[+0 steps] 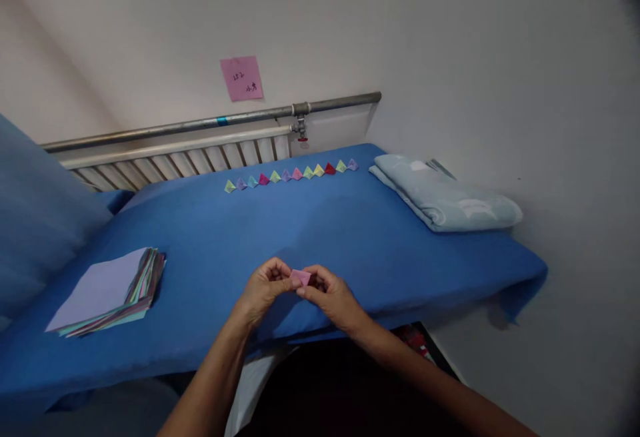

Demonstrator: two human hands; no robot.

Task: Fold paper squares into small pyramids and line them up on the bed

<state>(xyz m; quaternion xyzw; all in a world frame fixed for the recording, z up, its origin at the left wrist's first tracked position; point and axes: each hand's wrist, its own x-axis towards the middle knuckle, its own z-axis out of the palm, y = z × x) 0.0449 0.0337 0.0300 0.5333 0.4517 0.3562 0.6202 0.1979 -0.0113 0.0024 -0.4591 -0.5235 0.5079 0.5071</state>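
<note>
Between my two hands is a small folded pink paper (301, 276), held just above the near part of the blue-covered surface. My left hand (267, 285) pinches its left side between thumb and fingers. On the other side, my right hand (331, 296) grips the right and lower edge, thumb in front and fingers curled behind. Part of the paper is hidden by the fingertips. Farther back, a row of several small folded paper pieces (297, 174) in various colours runs across the blue cloth (210, 250).
A stack of coloured paper sheets (107, 290) lies at the left, a lilac one on top. A folded pale blanket (445, 197) rests at the right by the wall. Behind stand a radiator (200, 159) and a metal pipe (175, 127); a pink note (242, 78) hangs above.
</note>
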